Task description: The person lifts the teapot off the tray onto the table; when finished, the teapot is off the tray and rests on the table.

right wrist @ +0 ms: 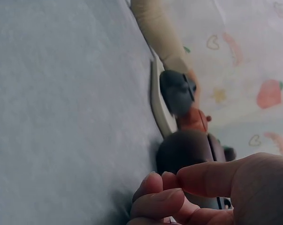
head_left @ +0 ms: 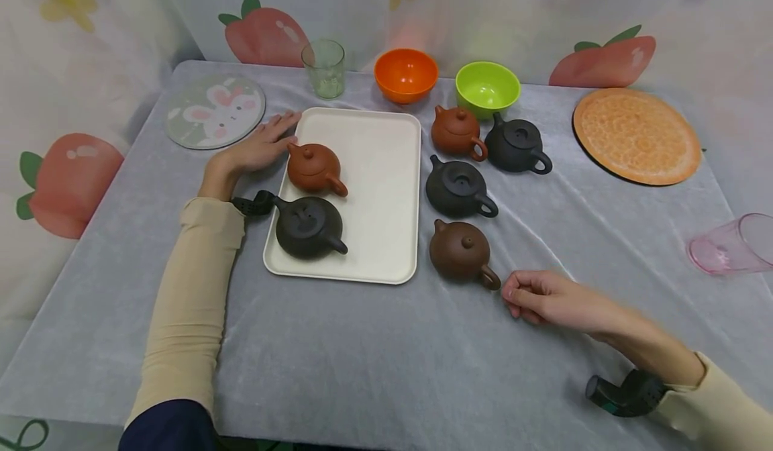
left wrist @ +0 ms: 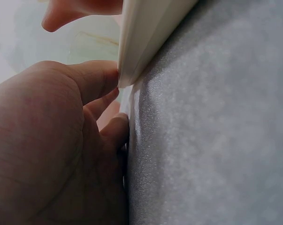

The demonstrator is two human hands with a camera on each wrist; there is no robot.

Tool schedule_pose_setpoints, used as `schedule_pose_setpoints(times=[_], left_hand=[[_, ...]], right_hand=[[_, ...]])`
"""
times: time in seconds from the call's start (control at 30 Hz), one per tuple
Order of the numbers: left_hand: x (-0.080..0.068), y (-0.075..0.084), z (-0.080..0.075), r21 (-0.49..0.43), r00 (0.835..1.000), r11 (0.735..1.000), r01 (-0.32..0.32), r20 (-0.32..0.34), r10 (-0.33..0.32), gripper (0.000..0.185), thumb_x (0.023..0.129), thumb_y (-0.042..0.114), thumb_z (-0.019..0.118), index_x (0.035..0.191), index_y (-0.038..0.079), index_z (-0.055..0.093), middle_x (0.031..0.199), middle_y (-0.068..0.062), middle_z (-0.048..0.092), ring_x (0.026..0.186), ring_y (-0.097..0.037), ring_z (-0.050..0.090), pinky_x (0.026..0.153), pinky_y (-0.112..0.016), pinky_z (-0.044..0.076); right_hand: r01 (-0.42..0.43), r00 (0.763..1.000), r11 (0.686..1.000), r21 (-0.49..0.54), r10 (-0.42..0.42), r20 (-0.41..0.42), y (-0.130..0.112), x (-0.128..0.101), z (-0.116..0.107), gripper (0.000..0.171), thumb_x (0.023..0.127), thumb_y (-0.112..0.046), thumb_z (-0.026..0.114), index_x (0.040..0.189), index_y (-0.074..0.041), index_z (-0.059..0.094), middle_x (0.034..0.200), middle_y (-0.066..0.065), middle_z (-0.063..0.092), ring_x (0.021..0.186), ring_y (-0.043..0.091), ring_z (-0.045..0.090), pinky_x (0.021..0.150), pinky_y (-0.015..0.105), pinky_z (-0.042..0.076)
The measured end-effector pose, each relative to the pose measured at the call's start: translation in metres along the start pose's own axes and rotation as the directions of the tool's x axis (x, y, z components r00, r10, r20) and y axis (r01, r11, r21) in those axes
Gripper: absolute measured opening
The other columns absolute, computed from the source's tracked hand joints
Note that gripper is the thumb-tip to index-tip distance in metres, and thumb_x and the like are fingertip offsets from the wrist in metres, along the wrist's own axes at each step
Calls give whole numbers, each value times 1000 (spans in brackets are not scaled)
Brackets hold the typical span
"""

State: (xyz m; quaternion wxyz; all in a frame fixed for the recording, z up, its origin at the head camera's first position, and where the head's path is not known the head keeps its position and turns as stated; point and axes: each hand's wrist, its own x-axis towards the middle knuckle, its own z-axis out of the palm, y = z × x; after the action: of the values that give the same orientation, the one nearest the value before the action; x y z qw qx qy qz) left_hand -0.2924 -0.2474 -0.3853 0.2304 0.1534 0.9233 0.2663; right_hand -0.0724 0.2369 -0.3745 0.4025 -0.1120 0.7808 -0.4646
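Observation:
My left hand lies at the left edge of the cream tray with fingers extended; in the left wrist view, the thumb touches the tray's rim. On the tray sit a reddish clay teapot and a black teapot. My right hand, its fingers loosely curled, is just right of the handle of a dark brown teapot. No object shows in its grasp. The right wrist view has that teapot behind the fingertips, partly hidden.
Right of the tray stand black teapots and another reddish teapot. Along the back are a green glass, an orange bowl and a lime bowl. Round mats flank them; a pink glass lies far right.

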Motion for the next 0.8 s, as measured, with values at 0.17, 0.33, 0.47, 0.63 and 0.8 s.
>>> schedule_pose_setpoints(times=[0.17,0.33,0.47,0.63,0.8], left_hand=[[-1,1,-1,5,1000,1000,1,-3,-1,63,106,42,28,159,20,-1,165,-8,-9,150,-24,-17,120,-46,-13],[-3,-1,-2,1,1000,1000,1,-2,-1,64,106,43,27,159,20,-1,164,-7,-10,150,-24,-18,120,-46,-14],[-5,-2,-2,-2,1000,1000,0,-6,0,64,106,43,27,159,20,0,164,-8,-10,150,-25,-18,120,-46,-14],[-5,0,-2,-16,1000,1000,-1,-10,1,64,106,42,30,159,19,1,164,-8,-9,150,-25,-18,120,-45,-14],[-4,4,-2,7,1000,1000,10,1,-10,63,106,41,28,159,19,0,164,-9,-9,150,-26,-17,120,-46,-14]], right_hand=[[79,997,996,-40,-79,6,-2,-2,13,19,102,-15,52,90,-2,59,69,-1,53,54,5,43,49,25,38],[129,991,989,-74,-126,39,-9,-5,26,17,102,-14,51,91,-5,60,70,-2,54,54,4,45,47,24,39],[136,988,988,-73,-130,79,-21,-5,37,19,102,-18,52,90,-6,60,68,-4,51,54,4,44,46,25,37],[148,985,985,-89,-140,97,-36,-2,44,21,102,-22,52,89,-7,60,69,-5,49,55,4,44,47,25,38],[183,980,976,-119,-172,100,-46,2,49,20,102,-23,54,90,-9,61,70,-7,48,56,3,43,48,23,37]])
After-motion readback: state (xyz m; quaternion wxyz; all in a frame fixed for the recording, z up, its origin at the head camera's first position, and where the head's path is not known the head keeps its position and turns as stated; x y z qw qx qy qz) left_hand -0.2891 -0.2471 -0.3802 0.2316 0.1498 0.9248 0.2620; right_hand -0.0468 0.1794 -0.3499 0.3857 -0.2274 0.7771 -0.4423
